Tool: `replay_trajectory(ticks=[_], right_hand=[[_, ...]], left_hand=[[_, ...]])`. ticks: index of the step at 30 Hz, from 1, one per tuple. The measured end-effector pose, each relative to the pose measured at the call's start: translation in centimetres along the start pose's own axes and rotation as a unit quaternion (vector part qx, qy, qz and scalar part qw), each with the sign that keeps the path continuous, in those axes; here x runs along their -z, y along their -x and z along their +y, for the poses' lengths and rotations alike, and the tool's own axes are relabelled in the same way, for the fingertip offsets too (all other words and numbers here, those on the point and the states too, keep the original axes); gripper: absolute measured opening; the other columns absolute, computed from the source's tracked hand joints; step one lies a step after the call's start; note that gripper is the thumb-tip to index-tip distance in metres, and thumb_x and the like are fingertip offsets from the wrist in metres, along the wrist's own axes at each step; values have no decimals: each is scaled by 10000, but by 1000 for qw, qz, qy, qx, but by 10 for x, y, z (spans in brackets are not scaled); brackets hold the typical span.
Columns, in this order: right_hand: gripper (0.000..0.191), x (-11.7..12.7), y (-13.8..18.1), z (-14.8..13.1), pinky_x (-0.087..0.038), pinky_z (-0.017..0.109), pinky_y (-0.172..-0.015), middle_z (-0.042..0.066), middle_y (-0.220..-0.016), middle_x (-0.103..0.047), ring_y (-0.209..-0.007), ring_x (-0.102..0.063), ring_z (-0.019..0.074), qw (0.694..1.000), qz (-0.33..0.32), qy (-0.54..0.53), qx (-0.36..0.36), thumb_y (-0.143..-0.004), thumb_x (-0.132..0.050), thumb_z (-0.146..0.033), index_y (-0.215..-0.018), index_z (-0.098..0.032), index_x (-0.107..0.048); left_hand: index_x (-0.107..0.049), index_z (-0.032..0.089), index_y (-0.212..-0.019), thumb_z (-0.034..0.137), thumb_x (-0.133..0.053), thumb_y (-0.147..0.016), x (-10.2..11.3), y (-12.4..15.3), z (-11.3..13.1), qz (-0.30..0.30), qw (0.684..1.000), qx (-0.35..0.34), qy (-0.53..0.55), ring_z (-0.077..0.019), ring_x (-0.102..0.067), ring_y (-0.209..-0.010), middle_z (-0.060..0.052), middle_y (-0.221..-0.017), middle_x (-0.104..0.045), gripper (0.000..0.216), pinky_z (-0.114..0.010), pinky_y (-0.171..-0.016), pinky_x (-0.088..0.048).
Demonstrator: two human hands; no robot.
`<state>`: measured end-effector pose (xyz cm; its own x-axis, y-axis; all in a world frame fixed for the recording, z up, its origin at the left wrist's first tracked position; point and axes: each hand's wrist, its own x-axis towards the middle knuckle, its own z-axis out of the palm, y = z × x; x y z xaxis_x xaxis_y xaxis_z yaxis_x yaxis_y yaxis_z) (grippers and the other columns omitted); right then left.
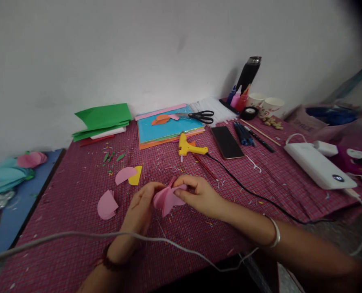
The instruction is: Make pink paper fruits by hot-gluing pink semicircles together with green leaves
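Pink paper (168,202) held — left hand (142,204), right hand (201,196) | table edge (224,254) near

Both arms were extended from the near side and brought together near the middle. The left forearm (103,273) was slanted from the near left toward the far right, and the left wrist (123,246) was carried nearly straight. The left hand (142,202) was turned with its back to the left, its fingers curled rightward in a light grip. The right forearm (251,225) was stretched from the near right toward the far left. On the right hand (201,196), the thumb (183,196) and index finger (181,180) were set in a pinch. The fingertips of the two hands were pointed toward each other, slightly apart.
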<state>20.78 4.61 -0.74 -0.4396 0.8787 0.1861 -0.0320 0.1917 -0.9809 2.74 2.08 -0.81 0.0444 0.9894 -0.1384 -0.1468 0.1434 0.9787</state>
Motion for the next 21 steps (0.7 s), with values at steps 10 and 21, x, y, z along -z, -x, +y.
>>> replay_trajectory(ticks=[10,21], right_hand=[[78,2,3,2,-443,271,-680,3,-839,-654,-759,-587,142,995,53,82,-5,-814,-574,-166,-871,-199,-616],[141,3,3,-5,-399,249,-562,-27,-647,-535,-601,-487,118,993,86,79,-24,-763,-627,-252,-688,-210,-516]], left_hand=[[-735,166,-795,406,-795,-664,-8,-2,-6,-1,995,56,87,-118,-557,-645,-15,-678,-674,280,-223,-641,-439],[-656,145,-698,480,-780,-633,-11,-1,4,43,988,94,118,-105,-512,-521,8,-596,-615,363,-210,-506,-395]])
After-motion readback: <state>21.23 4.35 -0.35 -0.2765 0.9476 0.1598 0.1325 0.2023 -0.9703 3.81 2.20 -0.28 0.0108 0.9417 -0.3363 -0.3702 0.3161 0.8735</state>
